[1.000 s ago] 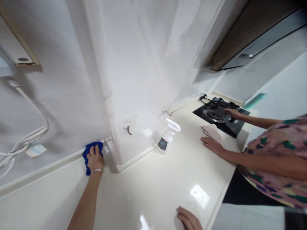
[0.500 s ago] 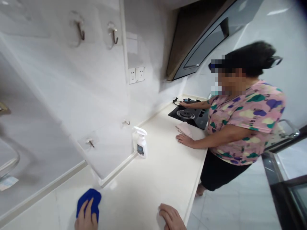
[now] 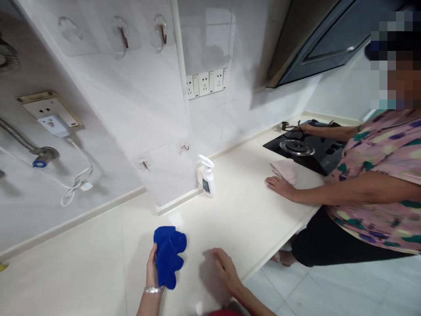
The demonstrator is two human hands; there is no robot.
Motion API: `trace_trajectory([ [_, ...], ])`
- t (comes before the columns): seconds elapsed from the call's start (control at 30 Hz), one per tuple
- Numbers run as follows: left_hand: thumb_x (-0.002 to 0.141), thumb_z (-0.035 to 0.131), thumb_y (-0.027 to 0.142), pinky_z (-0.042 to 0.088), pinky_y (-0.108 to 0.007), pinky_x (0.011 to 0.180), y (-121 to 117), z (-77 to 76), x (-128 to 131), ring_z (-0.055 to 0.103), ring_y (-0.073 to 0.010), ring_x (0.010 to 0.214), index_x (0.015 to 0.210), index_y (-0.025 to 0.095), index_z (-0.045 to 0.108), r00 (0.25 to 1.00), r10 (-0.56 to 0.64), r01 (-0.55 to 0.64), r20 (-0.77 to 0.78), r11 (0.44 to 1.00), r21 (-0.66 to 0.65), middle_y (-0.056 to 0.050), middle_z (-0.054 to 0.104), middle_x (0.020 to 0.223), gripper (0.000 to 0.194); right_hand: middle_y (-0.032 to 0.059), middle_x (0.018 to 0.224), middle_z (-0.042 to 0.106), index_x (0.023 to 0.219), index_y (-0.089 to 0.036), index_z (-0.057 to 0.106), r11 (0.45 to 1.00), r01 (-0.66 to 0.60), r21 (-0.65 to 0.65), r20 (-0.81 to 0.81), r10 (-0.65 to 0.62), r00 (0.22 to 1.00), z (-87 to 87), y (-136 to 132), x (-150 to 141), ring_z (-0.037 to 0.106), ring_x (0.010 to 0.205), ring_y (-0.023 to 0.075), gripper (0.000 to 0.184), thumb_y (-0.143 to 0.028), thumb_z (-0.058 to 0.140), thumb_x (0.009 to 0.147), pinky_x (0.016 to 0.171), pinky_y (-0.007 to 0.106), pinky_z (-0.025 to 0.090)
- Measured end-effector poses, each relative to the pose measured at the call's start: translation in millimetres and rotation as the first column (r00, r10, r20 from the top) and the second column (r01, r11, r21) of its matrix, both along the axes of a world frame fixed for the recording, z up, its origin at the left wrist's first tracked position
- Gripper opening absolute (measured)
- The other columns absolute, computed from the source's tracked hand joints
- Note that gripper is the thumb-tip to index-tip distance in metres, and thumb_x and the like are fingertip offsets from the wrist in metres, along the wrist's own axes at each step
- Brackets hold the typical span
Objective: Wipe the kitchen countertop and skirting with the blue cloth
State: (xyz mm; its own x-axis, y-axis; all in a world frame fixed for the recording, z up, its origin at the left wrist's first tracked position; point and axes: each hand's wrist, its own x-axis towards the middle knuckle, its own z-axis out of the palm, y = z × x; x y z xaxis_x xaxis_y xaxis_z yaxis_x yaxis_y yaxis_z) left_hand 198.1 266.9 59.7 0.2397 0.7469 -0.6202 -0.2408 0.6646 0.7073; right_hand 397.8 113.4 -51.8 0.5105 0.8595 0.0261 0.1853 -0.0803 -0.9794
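My left hand [image 3: 151, 268], with a silvery band at the wrist, grips a bright blue cloth [image 3: 168, 256] by its left side. The cloth is lifted over the pale countertop [image 3: 230, 219] and droops in folds that cover most of the fingers. To its right, my right hand [image 3: 226, 270] is held low over the counter, fingers loosely bent and nothing in them. A white spray bottle [image 3: 208, 180] stands upright by the wall corner, beyond both hands and touched by neither.
At the right, another person's hand [image 3: 281, 188] rests on the counter beside a folded pink cloth [image 3: 285, 170]. Their other hand reaches to the black gas hob [image 3: 297, 148] under a range hood [image 3: 315, 48]. Wall hooks, sockets [image 3: 204, 83] and a plugged-in cable [image 3: 80, 184] line the wall.
The blue cloth, flat under my left hand before, is now lifted and has moved right. My right hand has come further into view. The camera view has shifted left.
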Motion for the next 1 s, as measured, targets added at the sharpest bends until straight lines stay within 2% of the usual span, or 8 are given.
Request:
trace_trajectory([
  [0.13, 0.086, 0.054, 0.054, 0.06, -0.046, 0.084, -23.2, 6.8, 15.0, 0.071, -0.0306, 0.1, 0.128, 0.018, 0.061, 0.998, 0.059, -0.058, 0.03, 0.997, -0.044, -0.012, 0.074, 0.111, 0.056, 0.0088, 0.115, 0.069, 0.105, -0.021, 0.067, 0.983, -0.184, -0.026, -0.686, 0.116, 0.718, 37.8, 30.5, -5.6, 0.062, 0.11, 0.0261, 0.058, -0.072, 0.058, 0.077, 0.105, 0.044, 0.042],
  [0.2, 0.088, 0.049, 0.054, 0.057, -0.048, 0.095, -30.2, 5.5, 17.8, 0.068, -0.0313, 0.109, 0.127, 0.019, 0.063, 0.997, 0.054, -0.051, 0.063, 0.998, -0.048, -0.012, 0.074, 0.113, 0.055, 0.0093, 0.123, 0.067, 0.114, -0.021, 0.066, 0.96, -0.278, 0.01, -0.81, 0.171, 0.561, 55.0, 40.8, -12.3, 0.06, 0.116, 0.0256, 0.07, -0.078, 0.059, 0.073, 0.111, 0.045, 0.036],
  [0.33, 0.086, 0.054, 0.053, 0.049, -0.048, 0.109, -41.0, -5.5, 15.9, 0.06, -0.0299, 0.123, 0.12, 0.021, 0.067, 0.998, -0.02, 0.017, 0.058, 0.999, 0.051, -0.01, 0.071, 0.121, 0.048, 0.0091, 0.112, 0.071, 0.116, -0.019, 0.067, 0.919, -0.375, 0.118, -0.852, 0.288, 0.437, 77.4, 48.9, -26.4, 0.063, 0.109, 0.0246, 0.067, -0.073, 0.057, 0.079, 0.108, 0.045, 0.038],
  [0.4, 0.078, 0.067, 0.05, 0.044, -0.046, 0.114, -47.1, -13.8, 13.1, 0.056, -0.0299, 0.128, 0.115, 0.02, 0.069, 0.998, -0.057, 0.055, 0.017, 0.99, 0.127, -0.01, 0.07, 0.123, 0.048, 0.0071, 0.105, 0.072, 0.112, -0.019, 0.069, 0.92, -0.372, 0.121, -0.828, 0.3, 0.474, 79.9, 49.8, -32.0, 0.064, 0.104, 0.0244, 0.058, -0.066, 0.065, 0.077, 0.104, 0.043, 0.042],
  [0.53, 0.063, 0.084, 0.038, 0.035, -0.041, 0.12, -57.8, -32.9, 3.7, 0.047, -0.0284, 0.137, 0.115, 0.024, 0.069, 0.998, -0.014, 0.026, -0.061, 0.978, 0.206, -0.008, 0.064, 0.135, 0.055, 0.0034, 0.087, 0.072, 0.093, -0.018, 0.073, 0.945, -0.327, 0.03, -0.609, 0.277, 0.743, 66.1, 53.4, -38.6, 0.064, 0.083, 0.0237, 0.044, -0.056, 0.073, 0.07, 0.084, 0.04, 0.049],
  [0.7, 0.058, 0.089, 0.037, 0.044, -0.042, 0.114, -58.3, -43.1, -10.0, 0.05, -0.0302, 0.134, 0.117, 0.03, 0.066, 0.998, 0.003, 0.004, -0.07, 0.995, 0.103, -0.006, 0.059, 0.141, 0.063, 0.0049, 0.09, 0.072, 0.094, -0.02, 0.072, 0.963, -0.252, 0.093, -0.301, 0.269, 0.915, 53.4, 67.0, -34.0, 0.063, 0.085, 0.0242, 0.041, -0.056, 0.056, 0.084, 0.083, 0.039, 0.05],
  [0.83, 0.063, 0.086, 0.044, 0.052, -0.046, 0.105, -52.9, -26.7, -13.2, 0.061, -0.0331, 0.121, 0.122, 0.023, 0.064, 0.972, -0.037, 0.091, -0.232, 0.969, 0.229, -0.012, 0.07, 0.123, 0.067, 0.0074, 0.101, 0.071, 0.105, -0.019, 0.067, 0.985, -0.141, 0.098, -0.204, 0.159, 0.966, 74.4, 81.2, -20.2, 0.064, 0.096, 0.0245, 0.046, -0.058, 0.047, 0.09, 0.092, 0.04, 0.05],
  [1.0, 0.089, 0.063, 0.048, 0.054, -0.05, 0.097, -37.4, -22.2, -27.4, 0.062, -0.0257, 0.112, 0.125, 0.019, 0.059, 0.808, 0.071, 0.257, -0.586, 0.851, 0.458, -0.012, 0.063, 0.126, 0.047, 0.0059, 0.101, 0.071, 0.11, -0.019, 0.064, 0.982, -0.186, 0.035, 0.01, 0.185, 0.983, 98.1, 110.2, 25.8, 0.065, 0.093, 0.0219, 0.041, -0.051, 0.044, 0.093, 0.087, 0.037, 0.055],
])
